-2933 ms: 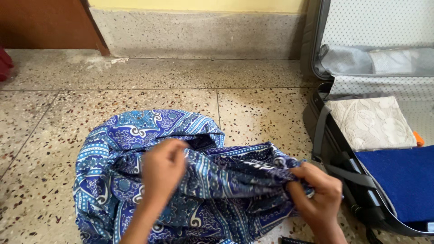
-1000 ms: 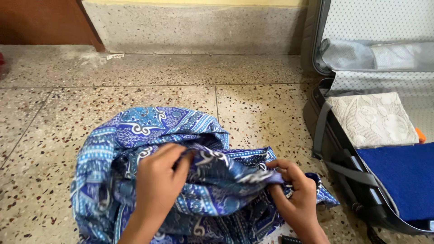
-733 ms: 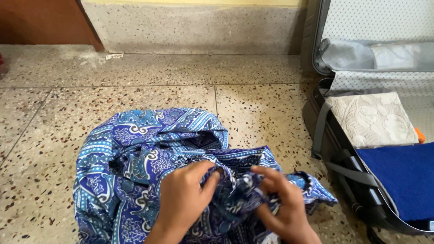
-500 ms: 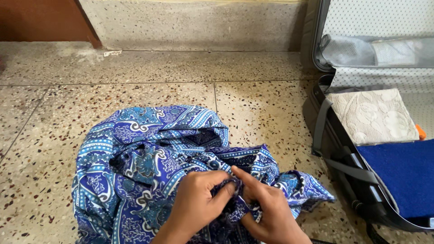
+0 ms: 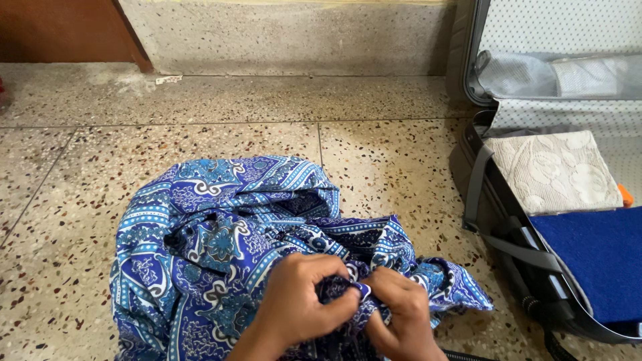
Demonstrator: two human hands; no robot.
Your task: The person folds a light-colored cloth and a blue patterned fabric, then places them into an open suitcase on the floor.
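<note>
The two hands have come together. A moment ago they were spread apart along the edge of the blue patterned cloth [image 5: 221,247], one at each end of a stretched hem; now the left hand [image 5: 301,304] and the right hand [image 5: 398,321] meet at the near side of the heap, fingertips almost touching, both pinching the same small bunch of fabric between thumb and fingers. Each hand is clenched on cloth, neither is loose. I would judge that the two ends of that edge have been brought to one point, so the stretch of hem between them now hangs slack and doubled.

The cloth lies crumpled on the speckled terrazzo floor [image 5: 374,154], just left of the open suitcase [image 5: 495,220] and not touching it. It has no clean shape yet: the bulk is a rounded mound whose longer run goes left to right, from the far left fold across to a loose corner that trails towards the suitcase. A deep fold opens in the middle of the mound, facing up and away from the person.

Inside the suitcase, well right of the cloth, sit a cream lace-patterned folded fabric [image 5: 552,170] and, nearer, a plain dark blue folded piece [image 5: 595,264]. Grey straps cross the case's near wall. Beyond the cloth, the floor runs to a grey skirting wall [image 5: 287,37]
</note>
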